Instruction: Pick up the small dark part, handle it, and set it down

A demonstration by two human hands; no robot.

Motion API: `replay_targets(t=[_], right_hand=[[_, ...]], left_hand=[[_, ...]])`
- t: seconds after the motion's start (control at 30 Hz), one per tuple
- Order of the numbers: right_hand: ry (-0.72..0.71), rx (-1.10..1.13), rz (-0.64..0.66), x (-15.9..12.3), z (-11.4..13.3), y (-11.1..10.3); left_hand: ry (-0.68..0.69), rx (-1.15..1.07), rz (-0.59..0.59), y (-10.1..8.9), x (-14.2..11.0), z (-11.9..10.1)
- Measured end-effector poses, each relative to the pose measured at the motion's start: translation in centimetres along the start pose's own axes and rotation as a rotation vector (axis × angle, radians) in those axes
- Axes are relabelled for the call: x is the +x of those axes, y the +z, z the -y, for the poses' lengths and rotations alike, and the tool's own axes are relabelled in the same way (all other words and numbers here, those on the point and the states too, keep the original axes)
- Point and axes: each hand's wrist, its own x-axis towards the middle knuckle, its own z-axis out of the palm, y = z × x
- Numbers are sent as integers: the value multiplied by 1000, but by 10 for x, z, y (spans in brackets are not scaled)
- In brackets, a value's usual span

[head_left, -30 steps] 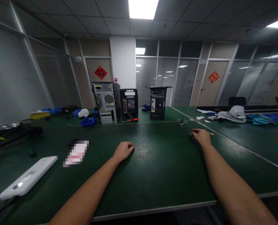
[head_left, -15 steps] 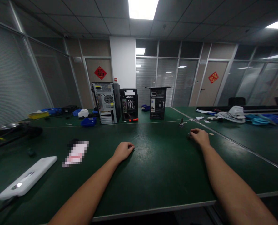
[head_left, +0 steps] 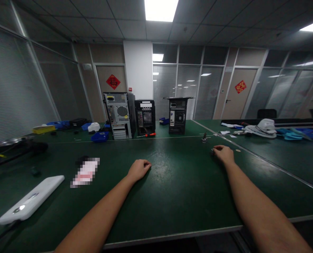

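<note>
My left hand [head_left: 139, 169] rests on the green table [head_left: 172, 207] with its fingers curled together. Whatever may lie inside those fingers is hidden. Farther right, my right hand [head_left: 224, 154] is closed in a pinch just above or on the tabletop. A tiny greyish thing shows at its fingertips, too small to name. Behind and left of this hand stands a small upright metal piece [head_left: 204, 138], dark and pointed at the top. A small flat tan disc [head_left: 238, 150] lies to the right of the hand.
Three computer cases [head_left: 119, 116] stand along the back, with a red screwdriver [head_left: 150, 134] before the middle one. At left lie a white corded device [head_left: 32, 200] and a pixelated sheet [head_left: 85, 172]. A white hat [head_left: 264, 128] and blue trays [head_left: 100, 137] are farther off.
My right hand has shifted very slightly to the left. The left hand and the objects on the table stay where they were.
</note>
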Motion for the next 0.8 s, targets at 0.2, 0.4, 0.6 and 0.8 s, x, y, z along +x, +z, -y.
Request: replay_targets(t=[0.2, 0.4, 0.6, 0.8], right_hand=[[56, -91, 19, 2, -1, 4], [-38, -51, 56, 3, -7, 9], [-102, -82, 118, -1, -7, 13], [-271, -143, 75, -13, 24, 3]], left_hand=[[1, -2, 6, 0, -1, -1], [-17, 5, 7, 0, 0, -3], [-11, 2, 8, 0, -1, -2], [27, 13, 19, 1, -1, -4]])
